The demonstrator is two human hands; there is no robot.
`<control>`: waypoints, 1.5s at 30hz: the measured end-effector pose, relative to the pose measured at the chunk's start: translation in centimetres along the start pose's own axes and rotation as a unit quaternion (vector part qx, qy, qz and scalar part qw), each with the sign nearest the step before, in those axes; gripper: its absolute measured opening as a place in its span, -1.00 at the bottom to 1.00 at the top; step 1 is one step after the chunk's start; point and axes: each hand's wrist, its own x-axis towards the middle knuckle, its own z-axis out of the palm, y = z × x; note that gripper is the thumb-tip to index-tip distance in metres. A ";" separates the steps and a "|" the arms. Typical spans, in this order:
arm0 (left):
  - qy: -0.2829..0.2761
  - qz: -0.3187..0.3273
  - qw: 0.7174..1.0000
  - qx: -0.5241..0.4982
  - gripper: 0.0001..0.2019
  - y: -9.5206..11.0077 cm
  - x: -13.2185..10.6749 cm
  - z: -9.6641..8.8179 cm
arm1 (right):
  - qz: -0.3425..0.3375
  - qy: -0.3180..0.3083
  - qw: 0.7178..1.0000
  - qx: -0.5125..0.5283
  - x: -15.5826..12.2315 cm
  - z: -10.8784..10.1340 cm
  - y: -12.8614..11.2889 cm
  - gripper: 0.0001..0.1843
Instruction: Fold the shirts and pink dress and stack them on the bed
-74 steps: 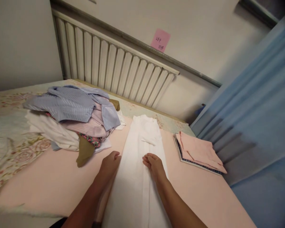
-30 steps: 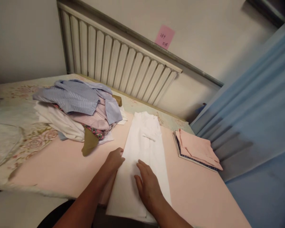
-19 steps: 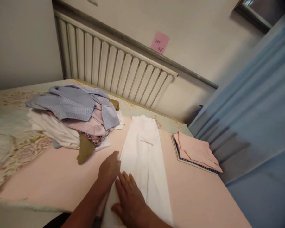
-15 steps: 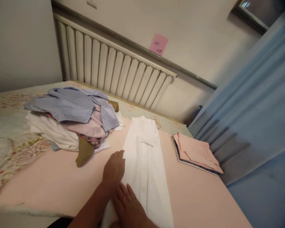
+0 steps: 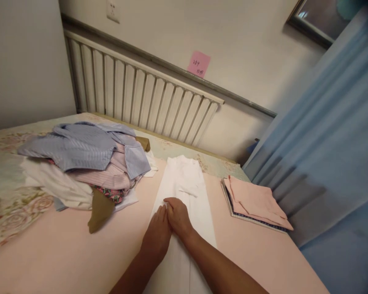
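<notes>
A long white garment (image 5: 179, 175), apparently a folded shirt, lies lengthwise on a pink cloth, with a cuff-like fold showing near its far end. My left hand (image 5: 158, 230) rests on its left side, fingers lying forward and close together. Touching it, my right hand (image 5: 178, 216) lies flat across the garment, fingers pointing left; its fingertips are partly out of sight. Neither hand visibly lifts any fabric.
A loose heap of clothes (image 5: 82, 147) lies at left, a blue striped shirt on top. At right is a folded stack topped by a pink garment (image 5: 257, 200). A radiator (image 5: 141, 94) lines the wall behind; a blue curtain (image 5: 331, 134) hangs at right.
My right hand has moved forward along the garment, from behind my left hand to beside it. The left hand has shifted slightly right and nearer, onto the garment. The view has tilted a little.
</notes>
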 end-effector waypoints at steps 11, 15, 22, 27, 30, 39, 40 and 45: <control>-0.018 0.073 0.986 0.152 -0.49 1.1 -0.8 -1.2 | -0.076 -0.099 0.958 -0.258 4.4 3.6 7.0 -0.42; -0.023 0.063 0.985 0.158 -0.48 1.1 -0.9 -1.0 | -0.059 -0.078 0.952 -0.292 5.1 3.7 7.8 -0.39; -0.070 0.037 0.986 0.145 -0.46 1.7 -1.0 -1.4 | -0.044 -0.043 0.949 -0.309 5.0 4.0 7.9 -0.39; -0.087 0.037 0.986 0.139 -0.44 2.0 -1.2 -1.4 | -0.043 -0.047 0.946 -0.317 5.0 3.9 7.7 -0.40; -0.095 0.042 0.986 0.133 -0.42 2.2 -1.4 -1.4 | -0.043 -0.053 0.945 -0.319 4.9 3.8 7.6 -0.40; -0.100 0.032 0.988 0.112 -0.45 2.5 -1.6 -1.6 | -0.071 -0.059 0.938 -0.335 4.9 3.7 7.2 -0.49; -0.104 0.028 0.988 0.109 -0.45 2.6 -1.6 -1.6 | -0.089 -0.066 0.935 -0.337 5.0 3.7 7.1 -0.50; -0.119 0.016 0.987 0.106 -0.46 2.7 -1.4 -1.6 | -0.166 -0.126 0.922 -0.325 5.8 3.8 6.9 -0.50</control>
